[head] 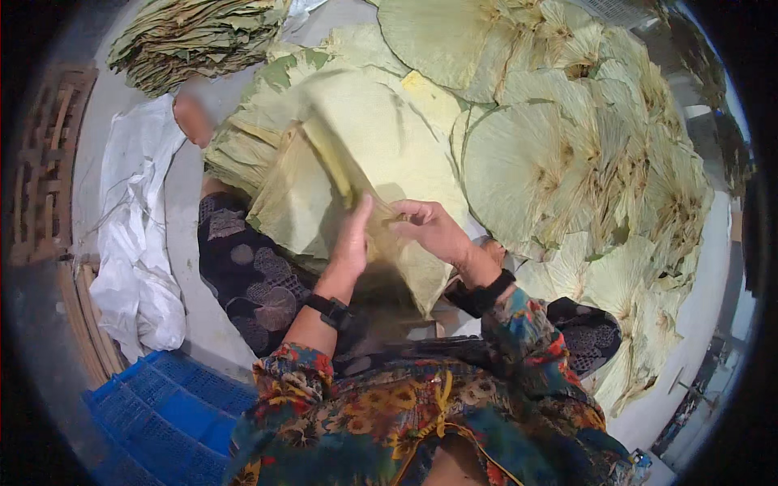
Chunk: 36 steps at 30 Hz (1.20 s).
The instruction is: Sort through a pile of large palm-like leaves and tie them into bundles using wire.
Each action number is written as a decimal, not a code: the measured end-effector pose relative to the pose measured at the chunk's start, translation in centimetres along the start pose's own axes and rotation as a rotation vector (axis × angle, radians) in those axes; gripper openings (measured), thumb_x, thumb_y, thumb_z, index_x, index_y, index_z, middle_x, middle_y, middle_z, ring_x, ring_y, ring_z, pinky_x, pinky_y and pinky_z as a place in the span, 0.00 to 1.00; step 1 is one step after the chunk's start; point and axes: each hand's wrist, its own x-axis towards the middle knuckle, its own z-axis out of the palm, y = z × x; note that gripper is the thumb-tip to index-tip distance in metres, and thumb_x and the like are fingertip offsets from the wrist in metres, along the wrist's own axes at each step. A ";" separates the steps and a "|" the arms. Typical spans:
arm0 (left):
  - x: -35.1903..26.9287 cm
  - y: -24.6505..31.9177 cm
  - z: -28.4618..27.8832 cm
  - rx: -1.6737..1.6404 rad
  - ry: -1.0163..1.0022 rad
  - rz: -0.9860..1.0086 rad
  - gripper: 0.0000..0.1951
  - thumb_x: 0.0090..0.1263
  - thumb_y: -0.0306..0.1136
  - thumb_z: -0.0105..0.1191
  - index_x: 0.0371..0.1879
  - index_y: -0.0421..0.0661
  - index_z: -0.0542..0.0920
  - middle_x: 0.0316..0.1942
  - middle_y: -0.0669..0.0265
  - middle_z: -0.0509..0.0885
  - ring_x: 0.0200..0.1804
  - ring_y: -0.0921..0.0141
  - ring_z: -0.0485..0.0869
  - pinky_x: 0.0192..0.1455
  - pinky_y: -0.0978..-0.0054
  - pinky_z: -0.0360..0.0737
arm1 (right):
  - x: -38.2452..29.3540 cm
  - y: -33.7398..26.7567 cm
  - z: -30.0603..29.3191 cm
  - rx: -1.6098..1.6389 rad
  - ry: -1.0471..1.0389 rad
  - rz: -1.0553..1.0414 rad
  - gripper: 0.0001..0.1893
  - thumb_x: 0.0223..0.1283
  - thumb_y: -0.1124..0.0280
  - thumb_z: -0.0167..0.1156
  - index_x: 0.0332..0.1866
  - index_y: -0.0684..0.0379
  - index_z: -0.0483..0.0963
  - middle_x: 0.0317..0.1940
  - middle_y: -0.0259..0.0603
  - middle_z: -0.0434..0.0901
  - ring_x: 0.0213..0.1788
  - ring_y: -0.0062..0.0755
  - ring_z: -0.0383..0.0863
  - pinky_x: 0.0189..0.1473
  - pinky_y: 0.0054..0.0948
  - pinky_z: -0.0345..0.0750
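Dried, pale green leaves, large and fan-veined, lie before me. My left hand (355,234) presses upright against a folded leaf (331,161), its thumb side along the fold; the leaf is partly blurred. The fingers of my right hand (431,228) pinch the near part of the same leaf, whose pointed end hangs down between my forearms. Under and beyond it spreads a broad flat leaf (401,140) on a pile. Folded leaves (243,146) stick out at the pile's left side. A small yellow piece (428,91) lies at the far edge of the broad leaf.
Overlapping round leaves (523,158) cover the floor to the right. A thick stack of folded leaves (194,42) lies at the far left. Left of me are a white plastic sack (137,243), a blue plastic crate (176,407) and wooden pallets (45,164).
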 end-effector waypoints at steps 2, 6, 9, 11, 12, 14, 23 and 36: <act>-0.2 0.7 -1.4 -0.025 0.011 -0.016 0.20 0.64 0.42 0.47 0.48 0.39 0.70 0.41 0.63 0.76 0.43 0.71 0.75 0.45 0.74 0.73 | -0.1 1.4 -3.2 0.088 0.119 0.053 0.09 0.52 0.75 0.56 0.39 0.62 0.74 0.27 0.31 0.76 0.27 0.17 0.73 0.31 0.18 0.71; -0.3 1.4 -2.7 -0.047 0.101 0.068 0.19 0.63 0.38 0.47 0.47 0.36 0.71 0.43 0.61 0.76 0.45 0.69 0.75 0.49 0.73 0.72 | -2.7 3.8 -18.3 -0.066 0.685 0.113 0.06 0.49 0.77 0.53 0.34 0.61 0.73 0.28 0.35 0.78 0.30 0.24 0.77 0.30 0.21 0.73; 0.7 0.9 -0.3 -0.051 0.044 0.090 0.21 0.63 0.40 0.47 0.49 0.35 0.70 0.45 0.60 0.75 0.46 0.69 0.75 0.49 0.71 0.72 | -13.0 10.3 -35.6 -0.918 1.063 0.171 0.07 0.49 0.75 0.54 0.34 0.63 0.74 0.28 0.33 0.78 0.28 0.21 0.75 0.29 0.21 0.71; 0.3 1.7 -1.0 -0.131 0.089 0.063 0.24 0.65 0.43 0.46 0.52 0.36 0.67 0.51 0.60 0.72 0.51 0.68 0.71 0.55 0.72 0.67 | -12.9 8.7 -34.3 -0.779 1.048 0.230 0.08 0.49 0.75 0.53 0.35 0.63 0.74 0.27 0.33 0.77 0.27 0.20 0.74 0.28 0.20 0.70; 0.2 1.9 -1.3 -0.143 0.098 0.086 0.25 0.65 0.44 0.46 0.53 0.36 0.66 0.52 0.60 0.70 0.53 0.67 0.70 0.56 0.71 0.65 | -12.8 7.3 -32.9 -0.637 1.042 0.283 0.09 0.50 0.75 0.53 0.36 0.64 0.74 0.27 0.32 0.77 0.26 0.19 0.73 0.27 0.20 0.69; 0.2 2.1 -1.6 -0.153 0.092 0.106 0.26 0.65 0.44 0.45 0.54 0.36 0.64 0.54 0.59 0.69 0.54 0.67 0.68 0.57 0.71 0.64 | -12.0 4.4 -29.9 -0.526 1.016 0.238 0.08 0.49 0.75 0.54 0.36 0.62 0.74 0.25 0.31 0.75 0.24 0.19 0.71 0.25 0.19 0.68; 0.9 0.9 -2.3 -0.194 0.253 0.010 0.22 0.66 0.43 0.44 0.51 0.37 0.66 0.48 0.62 0.71 0.49 0.67 0.71 0.54 0.70 0.67 | -5.2 -1.0 -14.2 -0.130 0.341 0.110 0.09 0.53 0.72 0.56 0.39 0.60 0.73 0.25 0.29 0.75 0.24 0.16 0.72 0.27 0.17 0.70; 1.3 1.5 -2.2 -0.088 0.259 0.135 0.21 0.68 0.45 0.41 0.45 0.36 0.70 0.42 0.61 0.75 0.43 0.72 0.74 0.46 0.74 0.71 | 11.4 -6.1 -24.8 0.140 0.904 -0.324 0.10 0.51 0.71 0.57 0.39 0.60 0.72 0.28 0.32 0.74 0.26 0.17 0.69 0.26 0.18 0.65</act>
